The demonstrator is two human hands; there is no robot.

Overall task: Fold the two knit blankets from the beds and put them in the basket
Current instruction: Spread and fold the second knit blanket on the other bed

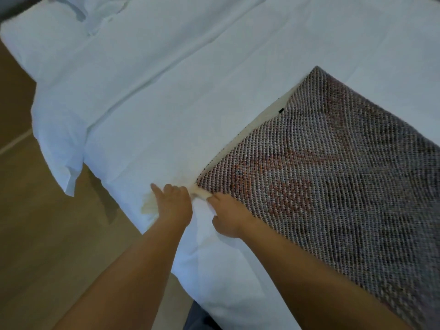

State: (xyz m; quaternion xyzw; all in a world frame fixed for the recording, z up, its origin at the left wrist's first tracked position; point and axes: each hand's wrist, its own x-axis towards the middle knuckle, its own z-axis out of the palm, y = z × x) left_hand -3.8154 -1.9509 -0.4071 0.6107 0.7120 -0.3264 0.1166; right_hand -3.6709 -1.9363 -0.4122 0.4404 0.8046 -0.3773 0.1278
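Note:
A grey-and-white knit blanket (328, 177) with a faint reddish pattern lies spread flat across the right side of the white bed (166, 91). A cream underside shows along its left edge. At the blanket's near left corner, by the bed's edge, both hands meet. My left hand (172, 206) pinches the cream fringe at that corner, index finger pointing out. My right hand (228, 217) grips the same corner from the right, fingers curled on the cream edge. No basket and no second blanket are in view.
White pillows (78, 17) lie at the far left end of the bed. The white duvet hangs over the bed's left side (64, 163). Wooden floor (35, 234) runs along the left and bottom left. Something dark grey (197, 317) sits at the bottom edge.

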